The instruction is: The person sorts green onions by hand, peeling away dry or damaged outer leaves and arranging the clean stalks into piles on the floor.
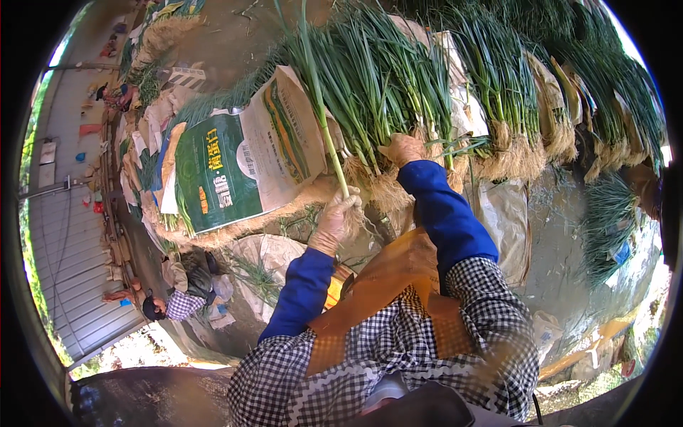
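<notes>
My left hand [333, 222] is closed round the root end of one long green onion [326, 128], which stands up and away from me with pale roots hanging below my fingers. My right hand [404, 150] reaches into a bundle of green onions [373, 78] just ahead, its fingers curled at the white stalks above the roots. The fingertips there are partly hidden, and I cannot see how many stalks they grip. Blue sleeves cover both forearms. To the left of the held onion lies a green and white printed sack [238, 167], spread over more onions.
More rooted onion bundles [505, 107] lie in a row to the right, with sacks between them. A loose heap of onions [613, 220] is at the far right. A pale sack [501, 220] lies below the row. Another person [174, 299] crouches at the left.
</notes>
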{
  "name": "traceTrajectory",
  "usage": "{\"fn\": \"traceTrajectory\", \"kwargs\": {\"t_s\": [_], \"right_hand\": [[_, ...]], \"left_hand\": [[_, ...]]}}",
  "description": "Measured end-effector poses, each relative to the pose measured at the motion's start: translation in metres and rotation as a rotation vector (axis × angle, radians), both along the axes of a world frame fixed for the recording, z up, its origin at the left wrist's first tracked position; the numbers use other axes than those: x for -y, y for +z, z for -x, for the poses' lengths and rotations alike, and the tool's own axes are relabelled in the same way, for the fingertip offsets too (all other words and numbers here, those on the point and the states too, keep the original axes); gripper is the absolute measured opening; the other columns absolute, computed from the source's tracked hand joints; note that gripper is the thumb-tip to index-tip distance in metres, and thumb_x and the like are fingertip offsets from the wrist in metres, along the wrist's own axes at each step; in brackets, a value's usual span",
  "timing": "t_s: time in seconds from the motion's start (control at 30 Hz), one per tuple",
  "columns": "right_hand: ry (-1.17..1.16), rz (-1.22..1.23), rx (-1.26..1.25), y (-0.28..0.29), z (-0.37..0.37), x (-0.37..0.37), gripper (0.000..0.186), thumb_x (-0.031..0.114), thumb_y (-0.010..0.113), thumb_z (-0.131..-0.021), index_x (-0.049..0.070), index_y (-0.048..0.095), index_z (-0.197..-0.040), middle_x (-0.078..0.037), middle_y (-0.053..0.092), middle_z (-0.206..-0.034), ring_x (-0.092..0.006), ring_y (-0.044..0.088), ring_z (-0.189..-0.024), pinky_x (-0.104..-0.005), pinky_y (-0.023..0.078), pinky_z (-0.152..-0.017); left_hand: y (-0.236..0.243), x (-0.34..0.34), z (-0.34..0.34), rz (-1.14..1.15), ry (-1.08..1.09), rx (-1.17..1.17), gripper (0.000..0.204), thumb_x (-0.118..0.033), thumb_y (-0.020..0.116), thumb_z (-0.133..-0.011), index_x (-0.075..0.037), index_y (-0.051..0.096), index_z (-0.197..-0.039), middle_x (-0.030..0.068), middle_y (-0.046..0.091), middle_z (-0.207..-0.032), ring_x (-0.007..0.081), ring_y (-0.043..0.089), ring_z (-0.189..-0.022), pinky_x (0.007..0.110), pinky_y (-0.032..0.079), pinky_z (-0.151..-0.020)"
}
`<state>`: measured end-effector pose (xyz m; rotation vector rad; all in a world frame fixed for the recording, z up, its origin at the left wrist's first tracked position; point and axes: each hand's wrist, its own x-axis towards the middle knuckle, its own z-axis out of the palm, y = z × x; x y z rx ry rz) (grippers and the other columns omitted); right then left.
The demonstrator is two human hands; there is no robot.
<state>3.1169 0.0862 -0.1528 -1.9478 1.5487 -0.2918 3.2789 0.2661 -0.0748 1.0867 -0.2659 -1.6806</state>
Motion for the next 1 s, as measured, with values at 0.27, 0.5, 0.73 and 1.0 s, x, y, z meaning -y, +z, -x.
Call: {"fn": "traceTrajectory", "kwargs": {"t_s": [0.27,0.5,0.73,1.0], "right_hand": [[-0.072,-0.836,0.774,0.052,0.056,-0.076,0.034,0.029,0.061,-0.081,-0.002,0.060,-0.096,-0.008,0.059,-0.076,-0.0165,0.055,-0.069,-0.0283,0.045,-0.064],[-0.281,-0.666,0.707,0.033,0.039,-0.097,0.031,0.026,0.056,-0.082,-0.001,0.059,-0.099,-0.008,0.058,-0.075,-0.0220,0.055,-0.074,-0.0297,0.043,-0.064],[-0.003,-0.045,0.184,0.030,0.038,-0.153,0.030,0.034,0.049,-0.087,0.007,0.059,-0.078,-0.015,0.061,-0.076,-0.0346,0.058,-0.072,-0.0418,0.045,-0.064],[-0.315,-0.394,0.405,0.070,0.050,-0.118,0.039,0.038,0.058,-0.081,0.009,0.058,-0.107,-0.015,0.062,-0.091,-0.0273,0.061,-0.080,-0.0372,0.047,-0.074]], "left_hand": [[-0.005,-0.020,0.064,-0.222,0.253,-0.182,0.015,-0.006,0.062,-0.081,-0.013,0.048,-0.083,-0.0057,0.042,-0.063,0.0050,0.042,-0.052,0.018,0.036,-0.044],[-0.045,-0.036,0.095,-0.219,-0.027,0.130,0.022,-0.004,0.061,-0.080,-0.005,0.050,-0.098,-0.0022,0.046,-0.083,0.0089,0.048,-0.076,0.022,0.042,-0.069],[-0.060,-0.035,0.097,-0.124,0.203,0.283,0.018,-0.003,0.061,-0.080,-0.009,0.044,-0.082,-0.0021,0.045,-0.075,0.0082,0.048,-0.068,0.020,0.043,-0.063],[-0.063,-0.049,0.101,-0.106,0.115,0.523,0.027,-0.002,0.069,-0.074,-0.008,0.044,-0.081,-0.0046,0.041,-0.073,0.0058,0.040,-0.062,0.019,0.040,-0.057]]}}
